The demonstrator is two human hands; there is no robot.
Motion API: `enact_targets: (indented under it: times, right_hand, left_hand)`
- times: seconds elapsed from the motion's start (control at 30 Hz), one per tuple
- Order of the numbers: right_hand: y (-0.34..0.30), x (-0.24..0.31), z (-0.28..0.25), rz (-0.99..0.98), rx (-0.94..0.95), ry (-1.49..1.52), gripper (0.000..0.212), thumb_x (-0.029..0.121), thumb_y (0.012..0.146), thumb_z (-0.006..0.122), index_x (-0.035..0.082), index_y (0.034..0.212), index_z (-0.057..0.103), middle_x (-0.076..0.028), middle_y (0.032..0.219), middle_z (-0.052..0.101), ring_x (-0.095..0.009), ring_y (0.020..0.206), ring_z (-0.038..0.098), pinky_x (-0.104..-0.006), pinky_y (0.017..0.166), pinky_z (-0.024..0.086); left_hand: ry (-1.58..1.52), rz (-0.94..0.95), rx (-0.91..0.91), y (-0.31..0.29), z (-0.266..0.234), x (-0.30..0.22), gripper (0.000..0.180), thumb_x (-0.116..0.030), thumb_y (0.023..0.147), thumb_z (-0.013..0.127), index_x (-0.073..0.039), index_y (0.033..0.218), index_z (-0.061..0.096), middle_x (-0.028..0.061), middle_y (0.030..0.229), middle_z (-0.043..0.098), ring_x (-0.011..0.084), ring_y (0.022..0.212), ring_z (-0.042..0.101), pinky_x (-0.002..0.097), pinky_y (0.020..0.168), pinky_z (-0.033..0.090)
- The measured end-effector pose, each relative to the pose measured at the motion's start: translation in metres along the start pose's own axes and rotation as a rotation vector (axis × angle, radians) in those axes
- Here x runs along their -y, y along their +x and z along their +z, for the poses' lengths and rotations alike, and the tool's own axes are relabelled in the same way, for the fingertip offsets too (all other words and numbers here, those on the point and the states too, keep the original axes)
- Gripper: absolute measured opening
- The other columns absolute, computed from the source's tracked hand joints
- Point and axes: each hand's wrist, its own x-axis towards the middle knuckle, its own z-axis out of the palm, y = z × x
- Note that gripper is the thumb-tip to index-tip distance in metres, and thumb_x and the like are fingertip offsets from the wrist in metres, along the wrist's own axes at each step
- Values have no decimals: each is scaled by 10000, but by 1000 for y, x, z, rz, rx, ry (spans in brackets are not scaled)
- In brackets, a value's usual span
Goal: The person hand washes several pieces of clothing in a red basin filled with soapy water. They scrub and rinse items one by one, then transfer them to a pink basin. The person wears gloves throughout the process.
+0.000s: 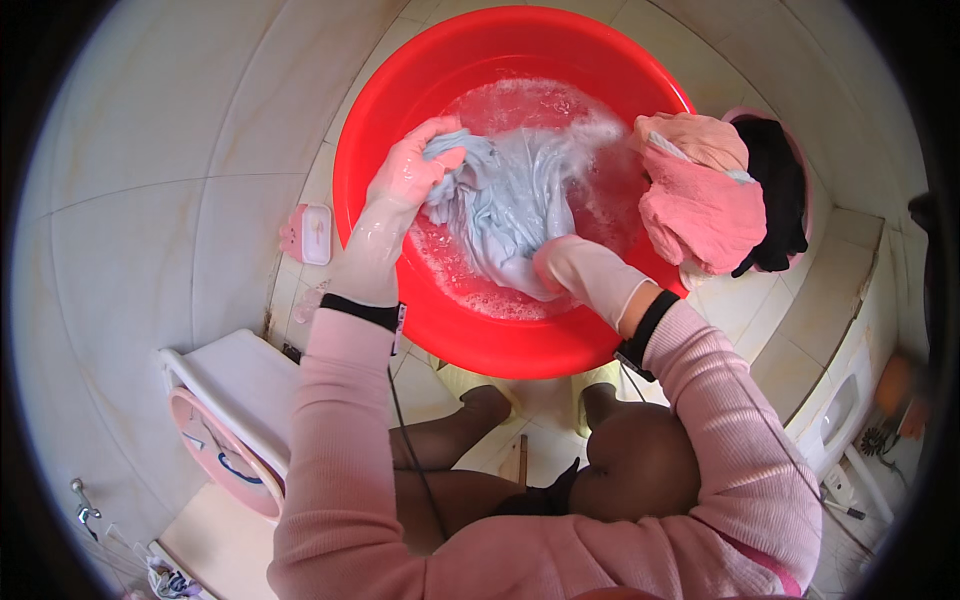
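Left grip (413, 168) clasps blue cloth (522, 195); right grip (578, 270) seemingly touches it.

1 fisheye head cam, L of 2, wide view down onto nearby red basin (365, 130)

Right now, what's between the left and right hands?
Head view: a wet light-blue cloth, bunched and folded, fills the stretch between the left hand and right hand, inside the red basin.

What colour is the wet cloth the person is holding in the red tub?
The cloth is pale blue, seen best in the head view.
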Motion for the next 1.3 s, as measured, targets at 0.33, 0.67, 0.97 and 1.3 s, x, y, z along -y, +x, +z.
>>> enact_targets:
  times: [0.33,0.67,0.97,1.3]
  right_hand:
    - [27,-6,-53,183,-997,243,626,217,913,542,162,1492,311,-173,1583,255,-373,1420,328,-480,1094,377]
    - [85,-33,-32,171,-716,1327,618,270,815,736,29,1333,502,-203,1272,588,-326,1139,605,-430,937,492]
    - [93,-42,8,341,-1505,1115,528,205,792,716,40,1268,556,-217,1100,648,-388,1023,632,-467,925,493]
    - [129,-64,19,470,-808,815,708,460,853,633,86,1418,430,-194,1335,558,-328,1210,555,-401,1038,426]
  left_hand:
    - [1282,-263,104,7,96,75,834,-408,829,701,-254,1523,266,172,1611,140,401,1484,116,688,1105,212]
    - [773,-208,-89,5,90,114,695,-168,782,713,-111,1426,459,235,1425,438,364,1367,370,426,1128,324]
    - [751,-109,-511,29,17,76,492,-343,916,622,-98,1338,558,197,1302,598,340,1134,610,433,956,497]
    - [1205,-427,89,39,68,105,724,-419,846,652,-158,1472,398,244,1356,539,347,1204,571,421,1020,446]
